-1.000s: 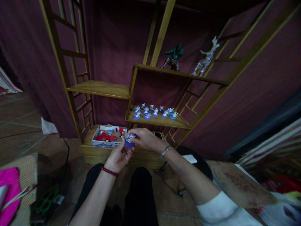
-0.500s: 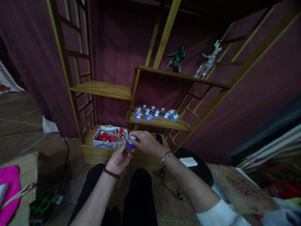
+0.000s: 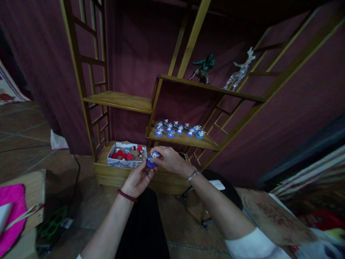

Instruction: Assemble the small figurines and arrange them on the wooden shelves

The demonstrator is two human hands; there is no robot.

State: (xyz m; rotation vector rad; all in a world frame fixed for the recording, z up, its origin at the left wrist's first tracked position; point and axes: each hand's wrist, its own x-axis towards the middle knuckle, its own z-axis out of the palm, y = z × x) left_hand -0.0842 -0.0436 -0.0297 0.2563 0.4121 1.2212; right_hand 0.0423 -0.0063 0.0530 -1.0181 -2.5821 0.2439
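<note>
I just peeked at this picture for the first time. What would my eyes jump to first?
Probably the small toy figure on a round purple base, held between the left hand and the right hand in the middle. Behind them, a row of small figures on blue bases stands on the wooden shelf, and a white cardboard box with red pieces sits to the left.

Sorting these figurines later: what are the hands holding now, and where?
Both hands hold one small figurine: left hand at its blue base, right hand on its top.
</note>
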